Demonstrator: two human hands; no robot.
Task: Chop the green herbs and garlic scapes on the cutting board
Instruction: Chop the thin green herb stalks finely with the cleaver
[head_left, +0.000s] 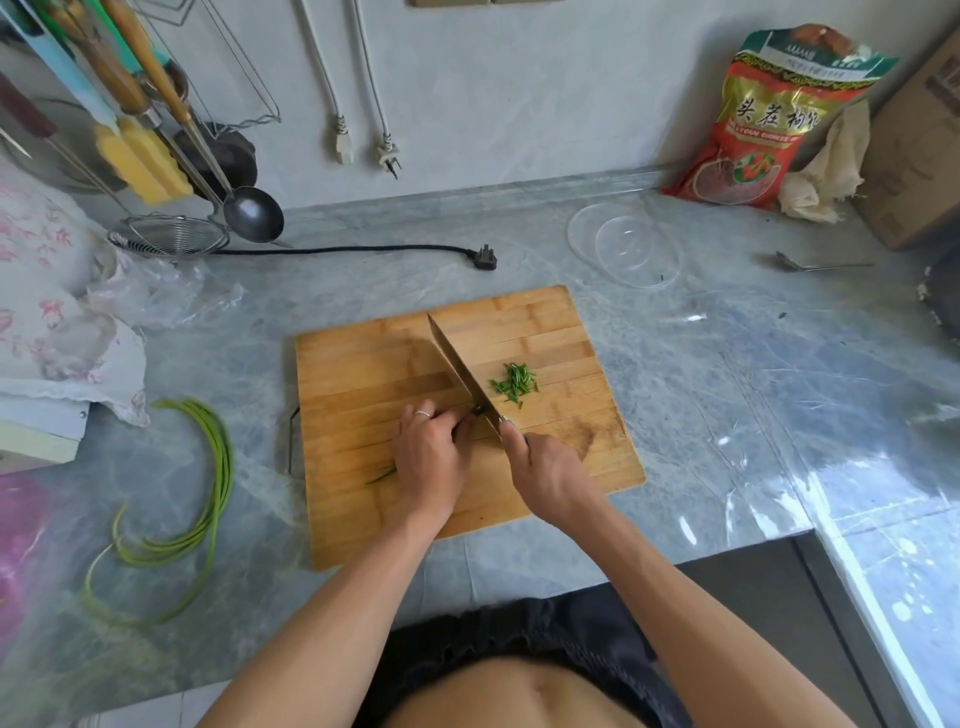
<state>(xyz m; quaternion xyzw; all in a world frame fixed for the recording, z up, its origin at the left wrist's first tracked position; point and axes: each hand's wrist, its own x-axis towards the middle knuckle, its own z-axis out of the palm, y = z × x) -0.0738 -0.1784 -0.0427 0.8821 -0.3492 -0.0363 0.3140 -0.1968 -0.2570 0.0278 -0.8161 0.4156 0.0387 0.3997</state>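
Grey marbled countertop (701, 374), glossy, strong glare at the near right edge. Wooden cutting board (363, 374) sits near the front edge, slightly rotated. Left hand (431, 457) on the board, fingers curled down over green stems (383, 474), holding them against the blade; a ring on one finger. Right hand (545, 478) grips the handle of a knife (457, 369), blade edge down on the board, tip pointing away. Small pile of chopped greens (514, 384) just right of the blade: short, thin, bright green bits. Garlic scapes (208, 493) lie uncut on the counter left of the board: long, thin, curved, paler at the ends. Farther back: black plug (483, 257) with cord, clear glass bowl (623, 244), a spoon (810, 265). At the grey wall: red snack bag (748, 130), cardboard box (919, 145), hanging ladle (254, 213), wire strainer (169, 236).
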